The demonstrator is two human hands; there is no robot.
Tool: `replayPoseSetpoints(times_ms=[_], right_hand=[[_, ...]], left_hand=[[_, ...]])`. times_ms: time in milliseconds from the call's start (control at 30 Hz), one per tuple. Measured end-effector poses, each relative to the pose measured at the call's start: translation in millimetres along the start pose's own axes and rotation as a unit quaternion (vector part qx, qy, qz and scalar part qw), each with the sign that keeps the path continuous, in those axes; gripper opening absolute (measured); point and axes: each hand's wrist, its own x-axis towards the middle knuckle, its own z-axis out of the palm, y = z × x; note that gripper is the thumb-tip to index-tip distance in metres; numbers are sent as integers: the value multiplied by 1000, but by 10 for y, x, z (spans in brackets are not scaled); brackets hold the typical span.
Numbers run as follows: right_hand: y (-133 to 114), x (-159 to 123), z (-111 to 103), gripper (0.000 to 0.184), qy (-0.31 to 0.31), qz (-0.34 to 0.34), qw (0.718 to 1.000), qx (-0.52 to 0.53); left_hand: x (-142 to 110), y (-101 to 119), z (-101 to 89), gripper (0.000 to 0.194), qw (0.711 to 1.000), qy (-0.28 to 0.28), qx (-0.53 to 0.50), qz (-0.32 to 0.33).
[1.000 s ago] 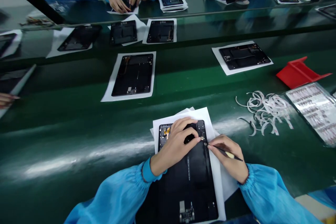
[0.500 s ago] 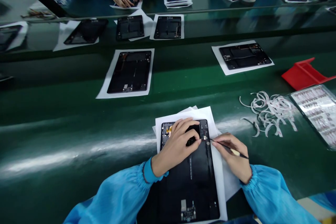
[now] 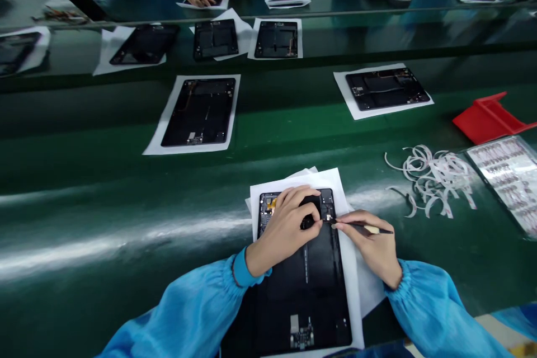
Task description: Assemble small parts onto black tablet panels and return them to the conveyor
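Right hand clamped on the tool, left hand curled over the tablet

So our open-backed tablet (image 3: 319, 307) is right in front of us, lying on white sheets (image 3: 353, 313) at the near edge of the green work surface (image 3: 104, 190). Our right hand (image 3: 371, 243) has thumb and fingertips closed together on a thin dark tool (image 3: 372, 229) with a pale section, its tip right at the tablet's upper right edge. Our left hand (image 3: 287, 224) is draped over the top end, thumb and forefinger bent into a ring with the tips close together. We can't tell whether they're pinching anything.

What's different: a moment ago the tool sloped down more toward its back end; now it's closer to level. The left hand's pose is pretty much the same. Further out, another tablet (image 3: 200, 112) on its own sheet sits more to the left of ours than before. The bit of dark stuff at the far left edge has gone out of view. Off to the right we've got curled white strips (image 3: 442, 179), a clear tray (image 3: 505, 170) and a red holder (image 3: 484, 117).
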Motion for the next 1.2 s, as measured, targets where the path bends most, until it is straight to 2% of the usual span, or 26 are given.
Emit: replayPoseSetpoints(times_ms=[233,500,933,1200], right_hand=[[28,29,24,5,-14,16,1000,0],[43,19,-20,6,-40,-10,999,-5],[72,4,-80,8,-26,21,999,15],[170,16,-140,14,-34,13,999,11]], left_hand=[[28,29,-11,13,1000,0,-19,-10],[21,53,-22,14,1000,6,-16,-11],[36,69,-47,11,999,-6,-26,-30],[22,98,-51,11,1000,1,-2,-2]])
